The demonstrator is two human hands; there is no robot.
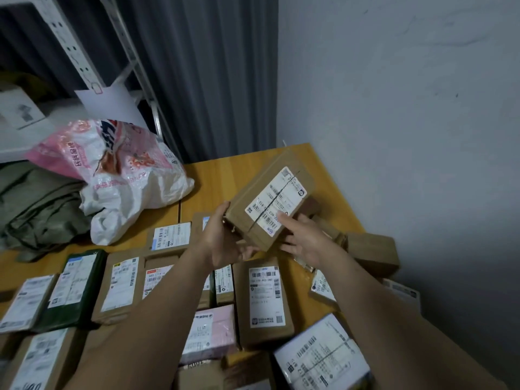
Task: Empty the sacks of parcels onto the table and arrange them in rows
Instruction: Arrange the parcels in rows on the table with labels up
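Forearms reaching out, both hands lifting one cardboard box (pixel 271 204) over the parcel rows (pixel 121 285).
Left hand (pixel 225 243) cupping underneath, right hand (pixel 305 243) curling round its near corner; looking stiff, light-ish, easiest holding the edges. Sack (pixel 126 175) slumping behind on the table (pixel 247 164).

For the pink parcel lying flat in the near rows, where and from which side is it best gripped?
Probably by its two long side edges, coming from above. The pink parcel lies flat, label up, so its top is open, but a brown box crowds its right edge and the left forearm crosses its left. The left hand and right hand are busy holding the raised cardboard box.
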